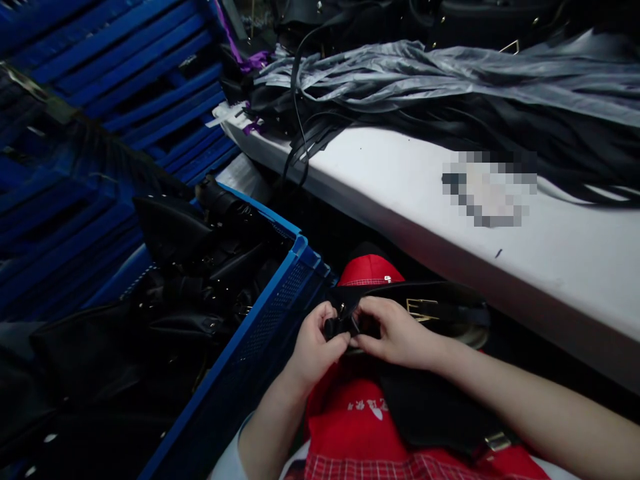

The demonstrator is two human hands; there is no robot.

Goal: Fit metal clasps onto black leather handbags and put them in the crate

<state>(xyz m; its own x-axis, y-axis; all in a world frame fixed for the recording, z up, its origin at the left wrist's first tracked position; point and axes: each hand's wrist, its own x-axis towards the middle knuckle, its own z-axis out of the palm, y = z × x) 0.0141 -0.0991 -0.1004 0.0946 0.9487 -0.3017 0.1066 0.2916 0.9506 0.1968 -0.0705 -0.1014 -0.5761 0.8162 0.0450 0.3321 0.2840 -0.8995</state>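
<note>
The black bag (425, 407) over the red apron (340, 433) was pinched at a strap (353, 325) by the left hand (317, 340) and right hand (395, 333); it was judged light, limp, best held by edges.

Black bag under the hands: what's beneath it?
Red cloth with white lettering shows on the wearer's side of the black bag; more red shows past its far edge. Whatever the bag directly covers is hidden.
</note>
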